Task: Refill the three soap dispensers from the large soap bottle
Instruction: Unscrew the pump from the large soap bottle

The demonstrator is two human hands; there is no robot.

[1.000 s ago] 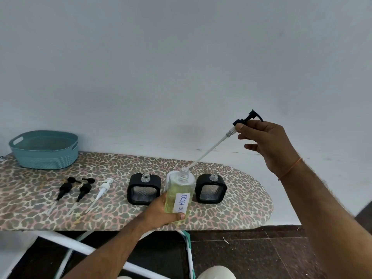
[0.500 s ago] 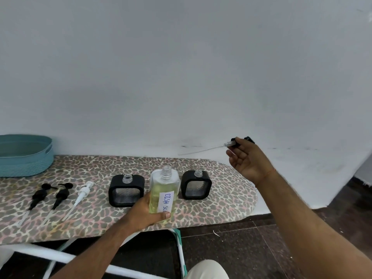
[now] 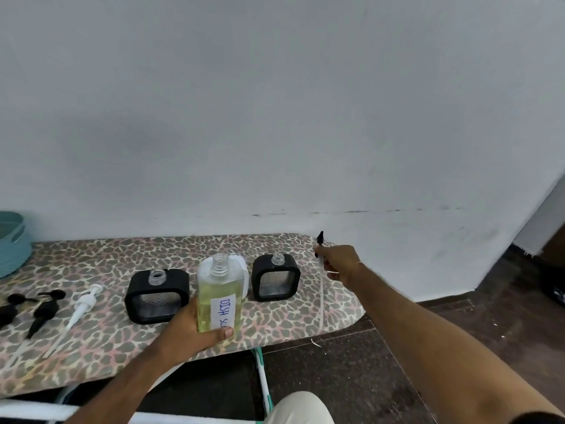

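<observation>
The large clear soap bottle (image 3: 220,293), filled with yellow liquid and labelled "DISH SO", stands uncapped on the leopard-print board (image 3: 91,347). My left hand (image 3: 189,328) grips its lower part. My right hand (image 3: 337,261) holds the bottle's black pump (image 3: 319,240) at the board's right end, its long white tube (image 3: 321,298) hanging down onto the board. A black square dispenser (image 3: 156,296) stands open-necked left of the bottle. Another black dispenser (image 3: 276,278) stands to its right. A white dispenser (image 3: 241,263) peeks out behind the bottle, mostly hidden.
Two black pumps (image 3: 46,309) and a white pump (image 3: 84,304) lie on the board's left part. A teal basket (image 3: 12,243) sits at the far left edge. The wall runs close behind the board; dark floor lies to the right and below.
My right hand pulled the pump out of the large bottle, swung it right and lowered it to the board's right end. My left hand kept its grip on the bottle.
</observation>
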